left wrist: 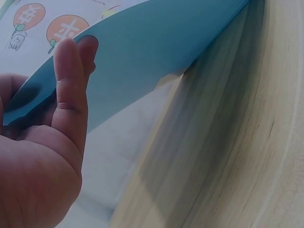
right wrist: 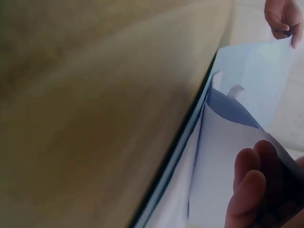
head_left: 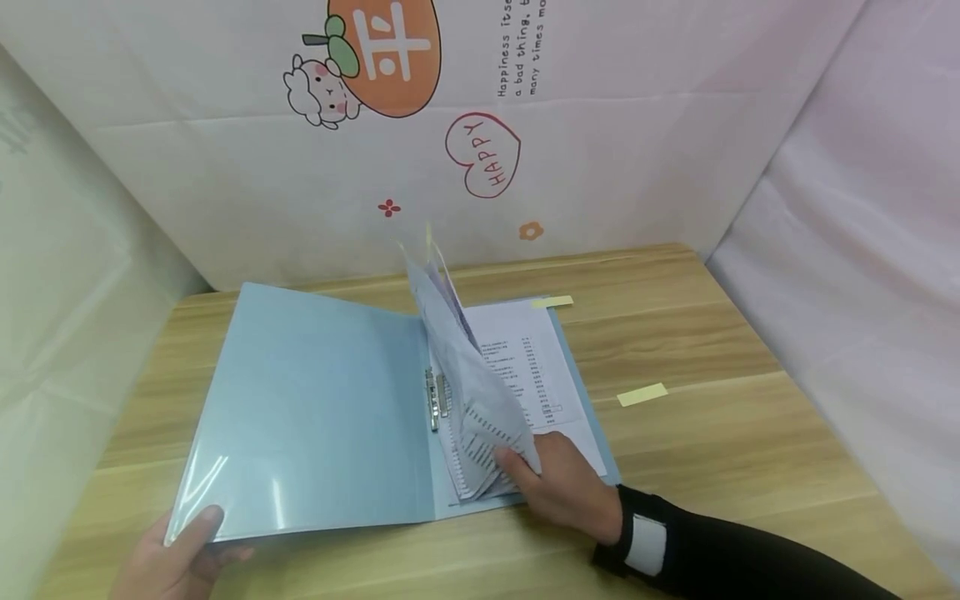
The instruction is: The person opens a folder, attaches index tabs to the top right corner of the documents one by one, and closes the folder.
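A light blue folder (head_left: 322, 417) lies opened out on the wooden table, a metal clip (head_left: 432, 400) along its spine. My left hand (head_left: 180, 550) pinches the lower left corner of its cover, thumb on the inner face and fingers beneath; the left wrist view shows that cover (left wrist: 142, 57) lifted off the table. With my right hand (head_left: 562, 483) I grip the lower right edge of several printed sheets (head_left: 480, 400), which stand raised and bent over the spine. Under them a printed page (head_left: 517, 358) lies flat on the folder's right side.
Two pale yellow sticky strips show on the right: one strip (head_left: 642, 394) on the table (head_left: 712, 433), another strip (head_left: 552, 302) at the page's top corner. A white printed cloth (head_left: 600, 150) hangs behind the table, with more cloth at both sides.
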Tool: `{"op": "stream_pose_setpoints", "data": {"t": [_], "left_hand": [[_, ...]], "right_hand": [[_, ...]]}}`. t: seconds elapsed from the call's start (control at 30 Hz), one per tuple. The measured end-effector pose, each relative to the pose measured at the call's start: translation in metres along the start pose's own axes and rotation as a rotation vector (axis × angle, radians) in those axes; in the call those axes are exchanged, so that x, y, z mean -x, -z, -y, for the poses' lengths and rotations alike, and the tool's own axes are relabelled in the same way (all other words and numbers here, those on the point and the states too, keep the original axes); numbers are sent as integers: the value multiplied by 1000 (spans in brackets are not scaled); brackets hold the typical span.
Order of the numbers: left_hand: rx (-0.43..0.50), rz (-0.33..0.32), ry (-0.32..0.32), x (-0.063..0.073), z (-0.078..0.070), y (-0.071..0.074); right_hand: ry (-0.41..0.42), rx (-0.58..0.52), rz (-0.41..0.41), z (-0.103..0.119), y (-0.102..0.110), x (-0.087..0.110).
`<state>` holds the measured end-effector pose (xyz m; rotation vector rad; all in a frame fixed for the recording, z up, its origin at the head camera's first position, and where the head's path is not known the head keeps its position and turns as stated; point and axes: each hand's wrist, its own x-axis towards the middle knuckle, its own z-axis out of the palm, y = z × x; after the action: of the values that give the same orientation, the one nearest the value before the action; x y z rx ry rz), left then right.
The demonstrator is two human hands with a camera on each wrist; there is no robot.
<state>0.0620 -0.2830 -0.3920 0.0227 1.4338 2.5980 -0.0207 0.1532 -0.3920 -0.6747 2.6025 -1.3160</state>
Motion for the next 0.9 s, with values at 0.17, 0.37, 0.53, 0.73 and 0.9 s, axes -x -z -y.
{"op": "stream_pose_setpoints", "data": {"t": [0.17, 0.37, 0.53, 0.73, 0.9], "left_hand": [[-40, -34, 27, 1, -1, 0], [-18, -76, -3, 3, 0, -1], [-29, -89, -5, 3, 0, -1], [-58, -98, 13, 2, 0, -2], [-50, -111, 2, 3, 0, -3]], "right_hand": [[-23, -68, -26, -5, 2, 5], [-110, -163, -58, -4, 5, 11], [-121, -178, -105, -4, 5, 14], [-79, -111, -109, -6, 10, 16], [-69, -38, -111, -9, 20, 20]]}}
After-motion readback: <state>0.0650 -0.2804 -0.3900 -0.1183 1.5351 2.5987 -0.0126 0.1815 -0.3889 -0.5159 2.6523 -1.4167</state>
